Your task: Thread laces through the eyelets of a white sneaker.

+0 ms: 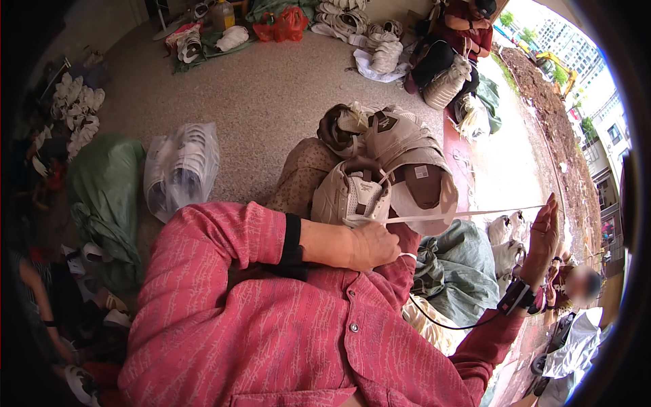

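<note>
Stacked on my lap are several cream and brown sneakers. The nearest sneaker (351, 192) has its toe and lace holes facing up, just beyond my left hand. Another sneaker (407, 146) lies beside it, and a brown-collared one (339, 129) sits farther back. A pale shoelace (475, 214) runs taut from the nearest sneaker out to the right. My left hand (375, 247) is closed on the lace close to the shoe, and a short white piece pokes out by its fingers. Raised far to the right, my right hand (544, 234) grips the other end between nearly straight fingers.
A clear plastic bag of shoes (182, 169) and a green sack (105, 197) stand left. A grey-green sack (461, 271) and white shoes (508, 244) are at right. Another person (468, 34) sits far right with shoes. More shoe piles (346, 17) line the back.
</note>
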A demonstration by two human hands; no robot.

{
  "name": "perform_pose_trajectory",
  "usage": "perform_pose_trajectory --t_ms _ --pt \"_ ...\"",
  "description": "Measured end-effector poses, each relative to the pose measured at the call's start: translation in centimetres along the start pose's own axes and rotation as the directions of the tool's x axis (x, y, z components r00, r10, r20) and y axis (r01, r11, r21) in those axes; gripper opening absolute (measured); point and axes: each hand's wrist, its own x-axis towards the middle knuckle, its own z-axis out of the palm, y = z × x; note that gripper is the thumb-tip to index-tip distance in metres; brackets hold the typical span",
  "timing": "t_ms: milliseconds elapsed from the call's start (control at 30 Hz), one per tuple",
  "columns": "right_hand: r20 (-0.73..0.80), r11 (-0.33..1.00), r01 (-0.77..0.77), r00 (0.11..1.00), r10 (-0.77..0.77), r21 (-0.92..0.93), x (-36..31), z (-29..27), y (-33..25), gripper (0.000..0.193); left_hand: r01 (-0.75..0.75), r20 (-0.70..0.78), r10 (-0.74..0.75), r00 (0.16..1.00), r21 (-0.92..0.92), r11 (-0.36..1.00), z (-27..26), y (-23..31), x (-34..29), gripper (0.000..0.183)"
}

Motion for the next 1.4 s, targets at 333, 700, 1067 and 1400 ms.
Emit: perform_pose_trajectory --t_ms 333,700,1067,1400 --pt "-0.250 0.739 0.334 0.793 -0.556 -0.585 -3.1 -4.0 1.9 0.035 -0.076 -0.012 -0.401 0.916 -0.987 -0.142 -13.6 -3.9 -12.8 0.025" --pt "0.197 0.253 0.121 0.933 0.303 -0.960 -12.1 8.7 29.4 0.016 -0.548 0.027 -0.994 -0.105 -0.836 0.036 -6.9 -11.0 -30.9 0.033" --pt "-0.288 0.233 -0.511 0.742 0.605 -0.827 -12.2 11.0 30.1 0.024 -0.826 0.001 -0.998 -0.064 -0.562 0.053 -8.0 -8.6 -33.3 0.027" --pt "-0.127 0.258 -0.372 0.753 0.646 -0.892 -12.1 11.5 30.3 0.023 -0.928 -0.766 -0.532 0.361 -0.353 -0.121 -18.3 0.5 -27.6 0.007"
